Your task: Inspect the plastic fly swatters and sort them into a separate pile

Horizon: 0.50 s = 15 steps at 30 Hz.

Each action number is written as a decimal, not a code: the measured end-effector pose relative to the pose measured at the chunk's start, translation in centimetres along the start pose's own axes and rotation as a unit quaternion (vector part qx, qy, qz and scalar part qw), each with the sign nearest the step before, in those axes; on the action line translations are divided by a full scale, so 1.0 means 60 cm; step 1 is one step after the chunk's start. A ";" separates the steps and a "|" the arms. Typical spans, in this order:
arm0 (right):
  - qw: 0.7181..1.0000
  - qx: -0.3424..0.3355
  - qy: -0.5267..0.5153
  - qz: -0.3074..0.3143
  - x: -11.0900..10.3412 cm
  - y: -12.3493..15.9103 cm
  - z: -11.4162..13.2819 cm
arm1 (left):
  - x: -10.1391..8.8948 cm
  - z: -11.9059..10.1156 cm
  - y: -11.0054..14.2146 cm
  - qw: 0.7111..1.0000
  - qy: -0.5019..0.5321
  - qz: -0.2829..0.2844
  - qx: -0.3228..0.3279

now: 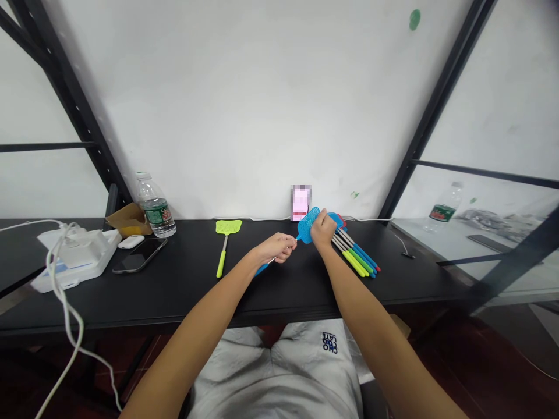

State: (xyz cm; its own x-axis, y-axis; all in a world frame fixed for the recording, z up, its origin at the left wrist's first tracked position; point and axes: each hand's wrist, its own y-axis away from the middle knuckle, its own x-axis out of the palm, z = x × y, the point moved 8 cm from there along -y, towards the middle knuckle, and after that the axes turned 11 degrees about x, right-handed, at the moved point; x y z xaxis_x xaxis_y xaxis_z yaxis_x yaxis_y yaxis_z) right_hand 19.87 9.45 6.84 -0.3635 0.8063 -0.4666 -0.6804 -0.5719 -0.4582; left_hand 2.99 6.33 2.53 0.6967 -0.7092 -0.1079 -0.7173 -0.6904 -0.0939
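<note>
A blue fly swatter [307,226] is held over the black table [183,285] between both hands. My left hand [276,247] is closed round its thin metal rod, with the blue handle end poking out below the wrist. My right hand [322,230] is closed on the blue mesh head. Just right of that hand lies a bundle of several swatters [358,256] with blue, green, yellow and red handles. A single yellow-green swatter [225,247] lies flat to the left of my left hand.
At the left stand a water bottle [154,206], a dark phone [138,256], a small cardboard box [126,218], a white earbud case [131,241] and a white box with cables [74,256]. A pink card [300,202] leans on the wall. Black shelf posts flank the table.
</note>
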 end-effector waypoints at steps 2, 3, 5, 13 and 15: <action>1.000 0.005 -0.003 0.010 0.003 -0.001 -0.001 | 0.000 -0.002 0.000 1.000 -0.004 -0.008 0.005; 1.000 0.006 -0.002 0.014 0.005 -0.001 -0.002 | 0.000 -0.003 0.000 1.000 -0.005 -0.013 0.007; 1.000 0.008 0.003 0.021 0.011 -0.004 -0.004 | 0.001 -0.003 -0.001 1.000 -0.007 -0.019 0.008; 0.995 0.005 0.025 0.099 0.044 -0.018 -0.014 | -0.007 0.008 -0.006 0.999 -0.029 -0.024 0.002; 0.994 0.001 0.024 0.108 0.047 -0.020 -0.013 | -0.008 0.010 -0.008 0.999 -0.037 -0.023 0.008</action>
State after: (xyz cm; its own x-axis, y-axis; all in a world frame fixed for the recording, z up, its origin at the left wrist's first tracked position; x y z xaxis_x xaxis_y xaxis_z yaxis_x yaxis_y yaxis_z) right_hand 20.16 12.28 5.50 -0.4711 0.6559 -0.5898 -0.5907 -0.7312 -0.3413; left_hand 2.98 7.10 2.03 0.7272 -0.6635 -0.1760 -0.6847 -0.7195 -0.1164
